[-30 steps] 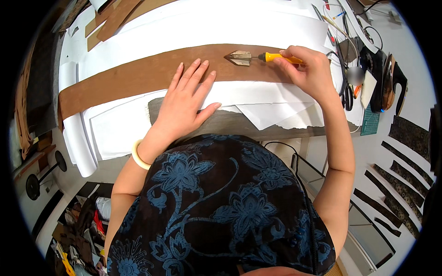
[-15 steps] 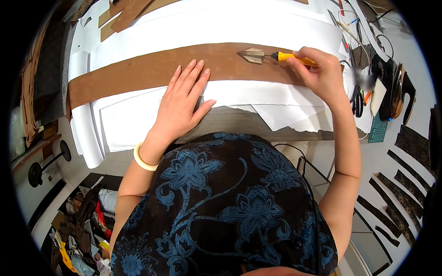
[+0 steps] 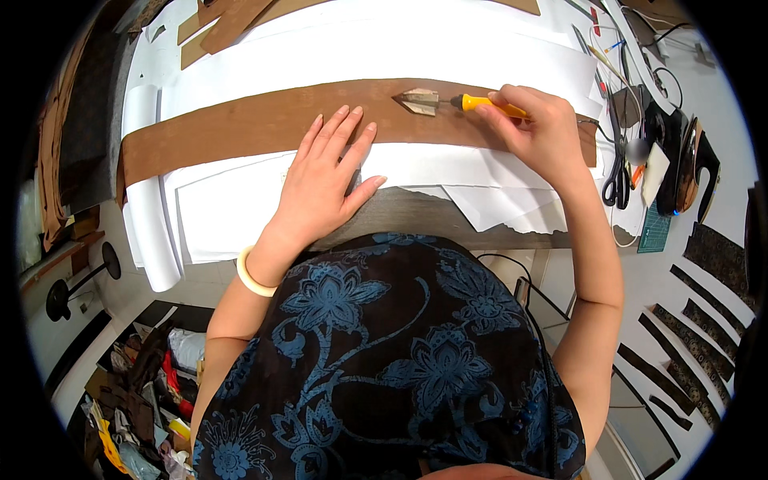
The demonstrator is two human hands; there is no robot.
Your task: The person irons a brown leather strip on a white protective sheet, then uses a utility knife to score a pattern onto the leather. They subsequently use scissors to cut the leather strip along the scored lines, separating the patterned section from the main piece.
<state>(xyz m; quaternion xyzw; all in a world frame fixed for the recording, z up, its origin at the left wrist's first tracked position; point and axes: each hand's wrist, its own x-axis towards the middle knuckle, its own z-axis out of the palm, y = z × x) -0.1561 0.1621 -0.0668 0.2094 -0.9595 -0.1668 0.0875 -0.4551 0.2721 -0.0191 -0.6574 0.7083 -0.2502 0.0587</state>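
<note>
A long brown strip (image 3: 232,132), which looks like leather, lies across the table in a gentle curve. My left hand (image 3: 326,172) rests flat on its lower edge near the middle, fingers spread and nothing held. In my right hand (image 3: 536,132), closed around the yellow handle, is a small hand iron (image 3: 418,102) with an arrow-shaped metal head. That head points left and lies over the strip; whether it presses on the surface I cannot tell. A dark cord shows behind my right hand.
White paper (image 3: 384,48) covers the table under the strip, with a paper roll (image 3: 144,232) at the left. Brown pieces (image 3: 236,26) lie at the back. Scissors (image 3: 616,184), cables and a green mat (image 3: 655,230) are at the right. Clutter fills a box (image 3: 148,368) at lower left.
My right hand and the iron have moved left along the strip. My left hand has shifted slightly right and stays flat.
</note>
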